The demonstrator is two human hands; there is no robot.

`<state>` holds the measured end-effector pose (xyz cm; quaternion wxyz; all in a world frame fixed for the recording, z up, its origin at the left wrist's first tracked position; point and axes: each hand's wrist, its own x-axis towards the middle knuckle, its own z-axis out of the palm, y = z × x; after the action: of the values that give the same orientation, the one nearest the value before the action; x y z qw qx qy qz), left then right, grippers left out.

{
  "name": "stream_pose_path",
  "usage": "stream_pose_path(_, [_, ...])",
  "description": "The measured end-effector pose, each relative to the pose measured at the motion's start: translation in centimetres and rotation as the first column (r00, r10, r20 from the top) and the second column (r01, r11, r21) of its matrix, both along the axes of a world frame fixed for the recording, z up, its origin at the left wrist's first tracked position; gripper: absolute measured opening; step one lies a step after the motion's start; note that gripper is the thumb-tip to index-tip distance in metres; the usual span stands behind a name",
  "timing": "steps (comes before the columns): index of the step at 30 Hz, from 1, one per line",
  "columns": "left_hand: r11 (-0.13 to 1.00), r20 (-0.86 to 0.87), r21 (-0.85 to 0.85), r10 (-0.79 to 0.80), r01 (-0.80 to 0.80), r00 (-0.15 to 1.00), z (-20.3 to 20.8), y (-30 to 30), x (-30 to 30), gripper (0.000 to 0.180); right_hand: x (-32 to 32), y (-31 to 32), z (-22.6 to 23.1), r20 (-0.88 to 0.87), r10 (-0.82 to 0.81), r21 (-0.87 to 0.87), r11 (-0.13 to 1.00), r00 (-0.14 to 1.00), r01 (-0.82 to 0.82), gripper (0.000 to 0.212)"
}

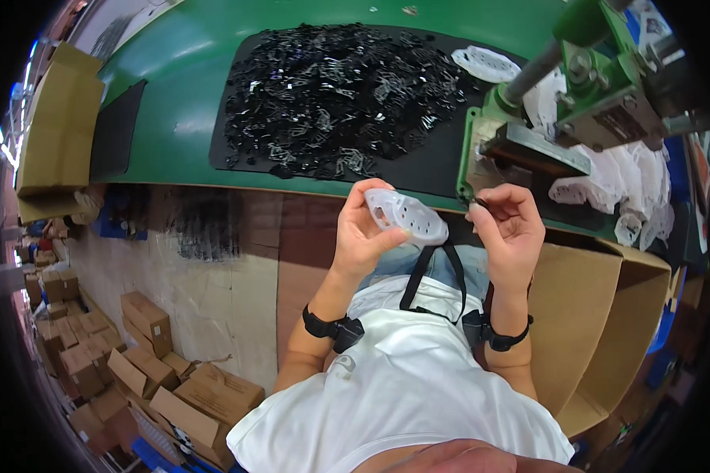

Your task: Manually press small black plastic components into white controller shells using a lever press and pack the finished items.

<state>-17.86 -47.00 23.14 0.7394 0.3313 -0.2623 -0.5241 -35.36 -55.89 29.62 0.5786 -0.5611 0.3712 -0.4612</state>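
Note:
My left hand (358, 238) is closed round the edge of a white plastic shell (410, 214), thumb on the near side. The shell is long and rounded, with several small holes and a larger opening at one end. To its right, my right hand (513, 232) pinches a small dark piece (479, 202) between thumb and fingers; its exact kind is too small to tell. That hand is just in front of the green press (473, 154). A wide heap of small shiny black parts (331, 98) lies on a black mat (430, 175) beyond both hands.
More white shells (607, 185) are piled right of the press, and another shell (485, 65) lies behind it. An open cardboard box (572, 315) stands below the green table (173, 118) at right. Another carton (59, 118) is at the far left, with several boxes (213, 394) on the floor.

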Motion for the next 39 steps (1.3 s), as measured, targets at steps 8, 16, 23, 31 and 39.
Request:
stream_pose_path(8, [0.997, 0.212, -0.022, -0.068, 0.074, 0.975, 1.7, -1.0, -2.4, 0.067, -2.3, 1.5, 0.8, 0.148, 0.007, 0.234, 0.971, 0.989, -0.042, 0.023])
stream_pose_path(16, [0.979, 0.408, 0.124, -0.196, 0.159, 0.891, 3.0, -0.5, -3.2, 0.062, -2.3, 1.4, 0.3, 0.062, 0.013, 0.033, 0.999, 0.998, -0.015, 0.021])
stream_pose_path(23, [0.975, 0.46, -0.196, 0.001, 0.101, 0.888, 1.8, -1.0, -3.7, 0.051, -3.7, 1.2, 1.4, -0.024, -0.005, 0.017, 1.0, 1.0, 0.005, 0.019])
stream_pose_path(31, [0.96, 0.406, -0.225, -0.061, 0.164, 0.912, 1.5, -1.5, -3.5, 0.049, -3.3, 1.7, 1.3, -0.226, -0.116, -0.305, 0.951, 0.967, 0.043, 0.016])
stream_pose_path(39, [0.958, 0.451, -0.207, -0.086, 0.198, 0.888, 1.9, -1.7, -3.7, 0.044, -2.5, 1.7, 1.1, -0.279, -0.215, -0.475, 0.878, 0.936, 0.06, 0.016])
